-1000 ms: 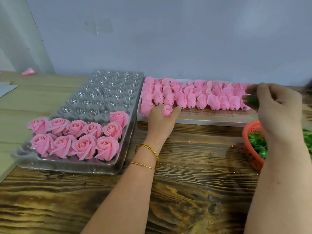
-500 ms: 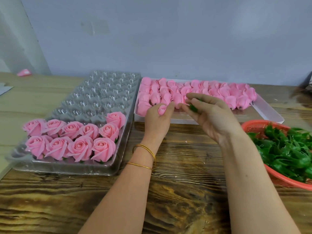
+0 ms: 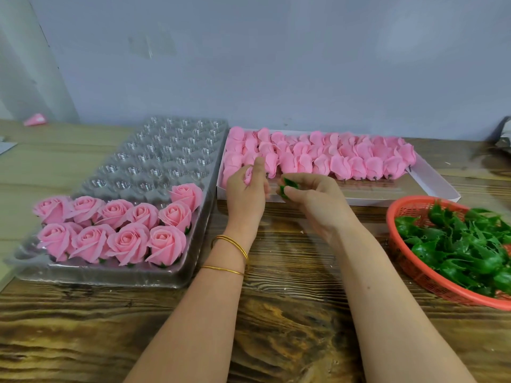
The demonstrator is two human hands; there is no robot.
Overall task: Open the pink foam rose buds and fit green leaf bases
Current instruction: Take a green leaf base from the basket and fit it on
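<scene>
My left hand (image 3: 246, 192) grips a closed pink rose bud (image 3: 249, 174) just in front of the white box (image 3: 431, 186) that holds several rows of closed buds (image 3: 345, 158). My right hand (image 3: 315, 200) pinches a green leaf base (image 3: 287, 186) a few centimetres to the right of the bud; the two are apart. Several opened roses (image 3: 121, 230) stand in the near end of the clear plastic cell tray (image 3: 154, 161).
A red mesh basket (image 3: 409, 258) of green leaf bases (image 3: 467, 250) sits at the right edge of the wooden table (image 3: 290, 313). A small pink scrap (image 3: 36, 120) lies far left by the wall. Two gold bangles circle my left wrist.
My right hand carried the leaf base from above the basket leftward to beside the bud. My left hand stayed in front of the box, turning the bud slightly.
</scene>
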